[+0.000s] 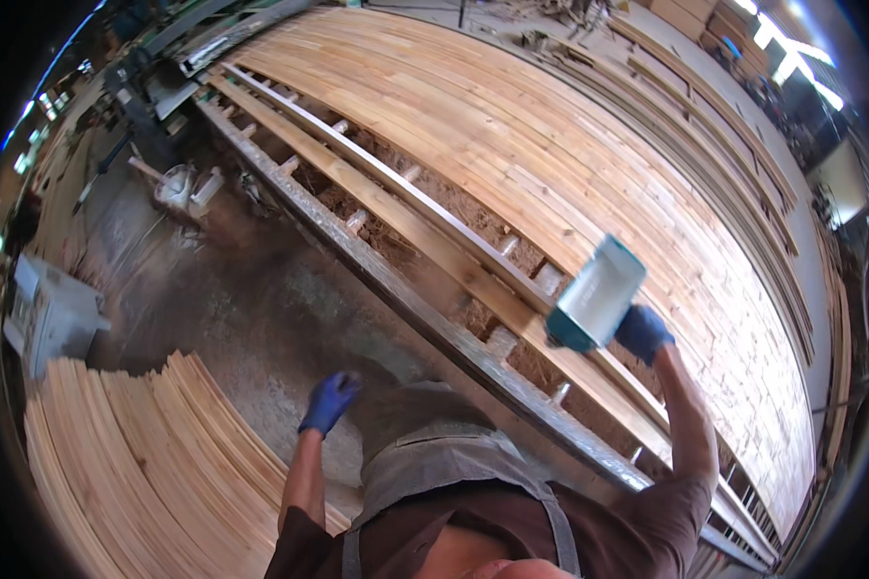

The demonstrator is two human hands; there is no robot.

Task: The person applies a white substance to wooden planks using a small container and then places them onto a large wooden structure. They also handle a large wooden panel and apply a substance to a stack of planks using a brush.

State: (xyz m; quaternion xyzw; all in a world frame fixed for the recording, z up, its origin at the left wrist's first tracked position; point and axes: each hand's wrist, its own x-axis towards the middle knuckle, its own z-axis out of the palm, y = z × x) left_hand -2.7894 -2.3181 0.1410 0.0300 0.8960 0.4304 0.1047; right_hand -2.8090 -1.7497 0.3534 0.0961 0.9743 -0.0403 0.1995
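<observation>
My right hand [645,332], in a blue glove, grips a teal open-topped trough [605,289] with a whitish inside. It is held tilted over the near edge of a broad panel of light wood strips [454,116]. A single wood strip [406,236] lies below it, apart from the panel, across the rollers of a long metal-edged bed. My left hand [330,400], also gloved in blue, hangs low at my left side over the floor. Its fingers look loosely apart and hold nothing; they are slightly blurred.
Stacked wood strips [145,473] stand at my lower left, near a grey box-like object [53,314]. A bucket [176,183] sits on the floor at the far left. The bed's metal rail [377,275] runs diagonally before me. More long boards [714,145] lie beyond the panel.
</observation>
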